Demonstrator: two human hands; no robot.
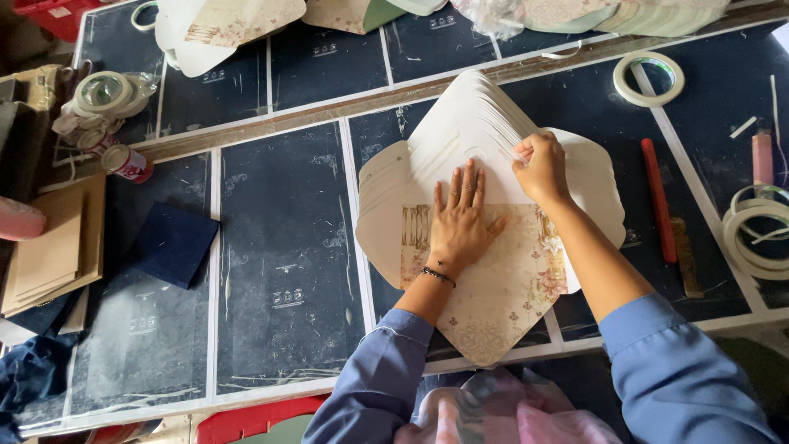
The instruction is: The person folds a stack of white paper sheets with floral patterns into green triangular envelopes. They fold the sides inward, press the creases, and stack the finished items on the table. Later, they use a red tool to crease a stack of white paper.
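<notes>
A fanned stack of cream envelope blanks [460, 136] with a floral printed flap [509, 288] lies on the dark work table [279, 247]. My left hand [462, 220] presses flat on the top sheet, fingers spread. My right hand [542, 167] is closed at the stack's upper right edge, pinching what looks like a thin strip of tape against the top sheet. Both arms wear blue sleeves.
A tape roll [648, 78] sits at the upper right, more tape rolls [756, 230] at the right edge. A red stick [657, 197] and a wooden tool [684, 256] lie right of the stack. A blue cloth pad [173, 243], brown card sheets [49, 251] and tape rolls [103, 90] sit left.
</notes>
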